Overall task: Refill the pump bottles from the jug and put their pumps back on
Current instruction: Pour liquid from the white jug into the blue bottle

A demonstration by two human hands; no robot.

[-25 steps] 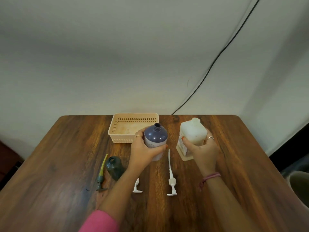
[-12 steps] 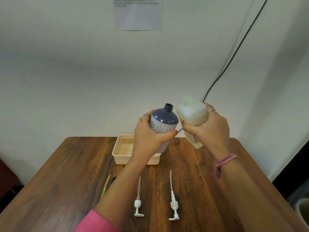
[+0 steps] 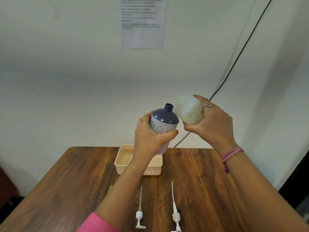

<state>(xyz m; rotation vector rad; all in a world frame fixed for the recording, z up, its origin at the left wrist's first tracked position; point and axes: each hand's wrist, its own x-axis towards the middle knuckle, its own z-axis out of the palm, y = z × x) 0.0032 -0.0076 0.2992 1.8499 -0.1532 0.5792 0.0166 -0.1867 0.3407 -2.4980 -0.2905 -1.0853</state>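
My left hand (image 3: pixel 151 139) grips a white pump bottle with a dark blue top (image 3: pixel 164 119), held in the air above the table, its open neck tilted up and to the right. My right hand (image 3: pixel 212 124) holds the translucent white jug (image 3: pixel 188 108), tipped to the left so that its mouth is right beside the bottle's neck. Two white pumps with long tubes lie on the table: one (image 3: pixel 139 215) near the front middle, the other (image 3: pixel 175 213) to its right. No liquid stream is visible.
A beige plastic basket (image 3: pixel 122 163) stands at the back middle of the wooden table (image 3: pixel 66 190). A yellow-green tube tip (image 3: pixel 109 188) pokes out beside my left forearm. A printed sheet (image 3: pixel 142 22) hangs on the wall, and a black cable (image 3: pixel 234 61) runs down it.
Both hands lifted the bottle and the jug off the table into the air. The jug has tipped further left toward the bottle's neck. The view tilted upward.
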